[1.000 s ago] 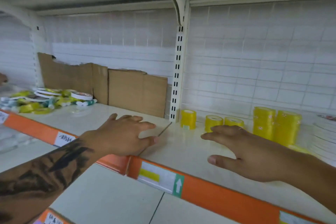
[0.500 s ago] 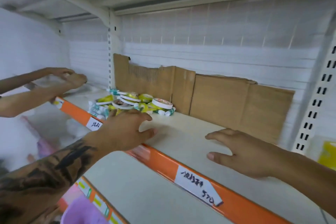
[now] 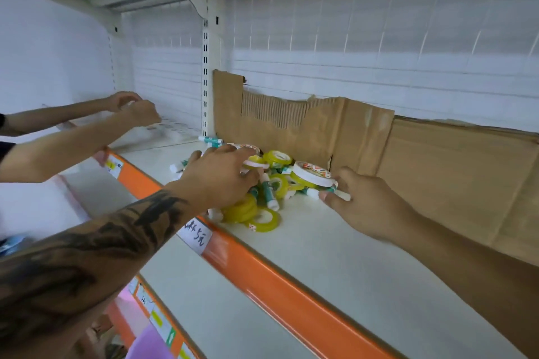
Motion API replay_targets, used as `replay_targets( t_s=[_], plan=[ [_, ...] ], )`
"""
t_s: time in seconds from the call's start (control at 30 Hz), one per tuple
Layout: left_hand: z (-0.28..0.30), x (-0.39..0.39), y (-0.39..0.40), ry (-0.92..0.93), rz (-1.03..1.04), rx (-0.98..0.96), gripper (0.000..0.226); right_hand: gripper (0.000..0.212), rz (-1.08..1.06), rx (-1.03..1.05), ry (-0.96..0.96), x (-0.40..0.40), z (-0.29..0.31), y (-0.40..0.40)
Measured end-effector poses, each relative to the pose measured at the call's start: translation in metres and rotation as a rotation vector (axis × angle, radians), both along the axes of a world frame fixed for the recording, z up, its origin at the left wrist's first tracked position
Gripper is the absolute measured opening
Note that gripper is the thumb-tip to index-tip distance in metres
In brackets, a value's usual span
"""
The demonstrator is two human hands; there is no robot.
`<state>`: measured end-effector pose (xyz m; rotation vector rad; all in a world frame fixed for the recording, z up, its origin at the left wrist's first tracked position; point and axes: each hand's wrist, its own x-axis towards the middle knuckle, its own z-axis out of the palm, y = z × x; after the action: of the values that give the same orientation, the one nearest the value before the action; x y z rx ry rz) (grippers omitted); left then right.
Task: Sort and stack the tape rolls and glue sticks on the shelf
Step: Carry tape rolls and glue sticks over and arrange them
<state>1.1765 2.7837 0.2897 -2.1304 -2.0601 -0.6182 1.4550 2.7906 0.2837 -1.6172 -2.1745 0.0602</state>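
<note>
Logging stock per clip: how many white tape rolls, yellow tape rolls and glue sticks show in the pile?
White tape rolls: at least 2
Yellow tape rolls: at least 4
Glue sticks: at least 4
Total: at least 10; left hand hides some.

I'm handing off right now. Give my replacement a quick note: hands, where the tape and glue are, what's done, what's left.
Left hand: reaching into the pile, fingers over a white tape roll; grip unclear.
Right hand: pinching a glue stick beside a white tape roll.
Yellow tape rolls and glue sticks lie mixed on the shelf, before the cardboard.
Done: nothing sorted.
Left: separate and stack both kinds.
</note>
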Motion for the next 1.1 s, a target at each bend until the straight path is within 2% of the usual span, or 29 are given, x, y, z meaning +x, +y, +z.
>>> replay_targets(
  t_s=[0.13, 0.3, 0.47, 0.67, 0.9, 1.1],
  plan=[
    [-0.003, -0.002, 0.021, -0.003, 0.012, -0.049, 0.042, 0.047, -0.012, -0.027, 0.062, -0.008, -0.005, 0.034],
    [-0.004, 0.025, 0.024, 0.029, -0.064, 0.095, 0.042, 0.029, -0.014, -0.02, 0.147, -0.012, -0.012, 0.053],
    [-0.009, 0.052, 0.021, 0.098, -0.152, 0.038, 0.044, 0.023, 0.004, 0.01, 0.186, -0.008, -0.012, 0.055],
    [-0.001, 0.059, 0.009, 0.078, -0.17, 0.07, 0.054, 0.023, 0.063, 0.003, 0.23, 0.013, -0.005, 0.026],
    [-0.007, 0.068, -0.005, 0.05, -0.327, 0.002, 0.09, 0.021, 0.097, -0.032, 0.23, 0.047, -0.013, -0.015],
    [-0.006, 0.095, 0.003, 0.139, -0.426, -0.041, 0.081, 0.021, 0.011, -0.021, 0.164, 0.07, -0.008, -0.043]
  ],
)
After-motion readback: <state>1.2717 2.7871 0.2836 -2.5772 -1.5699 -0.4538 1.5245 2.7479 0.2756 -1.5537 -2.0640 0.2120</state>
